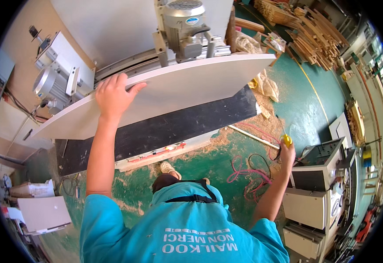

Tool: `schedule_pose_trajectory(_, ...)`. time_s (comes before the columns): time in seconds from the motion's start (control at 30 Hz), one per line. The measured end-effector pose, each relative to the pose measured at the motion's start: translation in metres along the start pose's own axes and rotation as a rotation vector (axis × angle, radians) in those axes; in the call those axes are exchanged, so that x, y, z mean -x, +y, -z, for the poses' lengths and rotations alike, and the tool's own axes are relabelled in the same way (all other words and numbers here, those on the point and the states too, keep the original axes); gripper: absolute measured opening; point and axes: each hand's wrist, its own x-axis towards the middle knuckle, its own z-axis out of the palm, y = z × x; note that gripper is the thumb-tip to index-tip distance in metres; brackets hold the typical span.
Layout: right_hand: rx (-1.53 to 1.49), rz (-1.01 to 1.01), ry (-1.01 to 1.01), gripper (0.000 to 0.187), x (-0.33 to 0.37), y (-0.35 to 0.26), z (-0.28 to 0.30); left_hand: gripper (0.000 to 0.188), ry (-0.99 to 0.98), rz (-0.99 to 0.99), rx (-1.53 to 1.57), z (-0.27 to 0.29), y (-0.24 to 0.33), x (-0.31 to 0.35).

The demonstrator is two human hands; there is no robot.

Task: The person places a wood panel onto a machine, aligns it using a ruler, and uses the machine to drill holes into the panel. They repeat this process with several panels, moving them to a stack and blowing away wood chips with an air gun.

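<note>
A long white panel [191, 83] stands on its edge, leaning against the machine over a black table [174, 127]. My left hand [116, 97] grips its upper edge left of the middle, fingers over the edge and the thumb along the near face. Out to the right, my right hand [287, 154] is closed around a yellow air blow gun [287, 140] with a thin nozzle pointing away. My fingers hide most of its body. Pink hose [250, 175] lies in loops on the floor beside that hand.
Two silver motors [183, 26] [51, 83] sit on the machine behind the panel. Sawdust [226, 138] covers parts of the green floor. A control cabinet [318, 162] stands at the right. Stacked wood strips [318, 39] lie far right; a pale board [44, 212] rests lower left.
</note>
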Motion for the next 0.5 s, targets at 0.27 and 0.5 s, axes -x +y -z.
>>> schedule_pose_trajectory(0.27, -0.094, 0.392, -1.248, 0.031, 0.174, 0.003, -0.127, 0.062, 0.110, -0.022, -0.069, -0.018, -0.004, -0.004)
schedule_pose_trajectory(0.5, -1.088, -0.416, -0.768, 0.020, 0.133, 0.063, -0.203, 0.060, 0.001, -0.012, -0.085, 0.008, 0.003, 0.006)
